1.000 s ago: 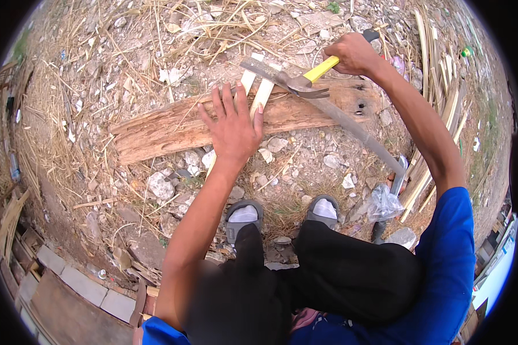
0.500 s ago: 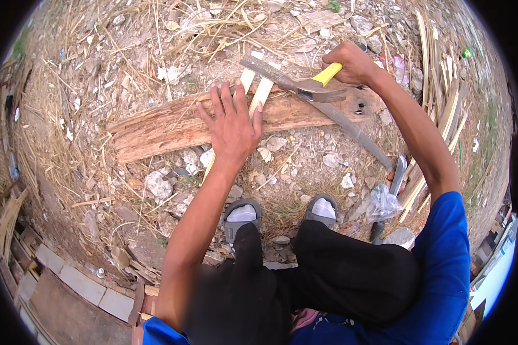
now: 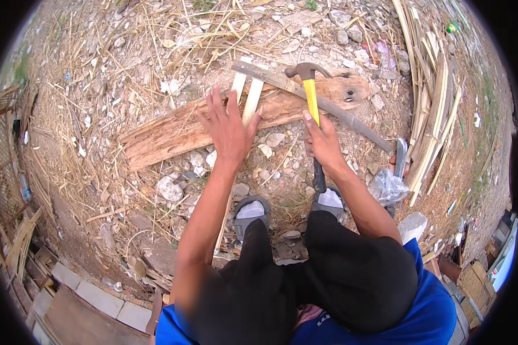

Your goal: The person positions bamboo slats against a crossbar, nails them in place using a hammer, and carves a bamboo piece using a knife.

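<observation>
So, a claw hammer (image 3: 310, 100) is held in the right hand (image 3: 323, 144), just right of centre in the frame. That grip is clamped on the handle, with the head pointed up the frame, the claw turned to the right and the striking face to the left. The left hand (image 3: 230, 135) is spread flat, its grip open and fingers apart, over two pale wooden strips (image 3: 252, 102) a bit left of centre.

The strips are laid across a weathered plank (image 3: 172, 135) resting on the rubbly ground (image 3: 86, 190). Their long axis is slanted from upper right to lower left, while the hammer handle is stood nearly vertical in the frame. From the right grip, the strips are found to the left and slightly up; the left hand is by far the nearer one, set right over them.

A flat grey bar (image 3: 351, 119) is laid over the strips near their upper ends and slanted down to the right. It's crossed by the hammer handle in this view, but whether they're touching can't be told. Off to the right, a blade (image 3: 400, 156) can be seen beside a clear plastic bag (image 3: 387, 187), with a pile of split slats (image 3: 436, 103) stacked at upper right.
</observation>
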A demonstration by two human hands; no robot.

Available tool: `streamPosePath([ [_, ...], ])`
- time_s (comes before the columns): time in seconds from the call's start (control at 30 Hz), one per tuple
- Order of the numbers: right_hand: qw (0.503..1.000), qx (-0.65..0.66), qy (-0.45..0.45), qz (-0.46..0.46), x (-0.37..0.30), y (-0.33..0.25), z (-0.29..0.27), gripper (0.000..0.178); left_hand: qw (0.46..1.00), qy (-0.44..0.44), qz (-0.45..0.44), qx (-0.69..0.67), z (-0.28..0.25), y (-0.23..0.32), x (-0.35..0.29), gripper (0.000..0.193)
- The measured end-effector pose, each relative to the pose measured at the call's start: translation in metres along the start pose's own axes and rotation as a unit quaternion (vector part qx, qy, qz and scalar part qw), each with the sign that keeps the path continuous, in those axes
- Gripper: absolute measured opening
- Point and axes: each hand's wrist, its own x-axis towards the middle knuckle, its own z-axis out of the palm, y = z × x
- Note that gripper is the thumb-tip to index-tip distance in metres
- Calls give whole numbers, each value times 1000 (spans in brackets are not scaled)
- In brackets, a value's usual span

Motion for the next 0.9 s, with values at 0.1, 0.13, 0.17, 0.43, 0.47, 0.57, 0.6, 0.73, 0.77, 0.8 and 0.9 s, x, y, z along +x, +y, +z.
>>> streamPosePath([
  [0.1,1000,-12,2,-29,-6,22,-5,26,998,-38,45,23,-23,-1,-19,49],
  [0.13,998,-47,3,-50,-6,25,-8,25,998,-35,50,27,-26,-4,-25,49],
  [0.17,998,-43,3,-54,-6,27,-10,25,998,-33,43,29,-28,-7,-31,43],
  [0.43,936,-265,97,-211,10,35,-25,34,996,-71,13,-50,-38,-8,-32,32],
  [0.47,936,-264,98,-210,17,31,-29,34,996,-73,15,-49,-39,-8,-31,32],
  [0.57,904,-325,176,-218,19,-2,-20,52,994,-79,-5,-75,-50,-11,-33,31],
  [0.6,903,-326,179,-214,22,-3,-27,52,993,-78,-9,-83,-52,-7,-34,31],
  [0.73,869,-411,132,-242,46,-11,-42,49,995,-65,0,-72,-50,-4,-34,33],
  [0.77,870,-426,115,-219,48,-12,-42,49,995,-67,0,-69,-51,-5,-35,33],
  [0.8,871,-426,115,-217,50,-10,-44,49,995,-75,-5,-73,-50,-4,-36,33],
  [0.9,845,-464,125,-233,54,-6,-47,48,994,-76,-4,-79,-51,-2,-38,33],
])
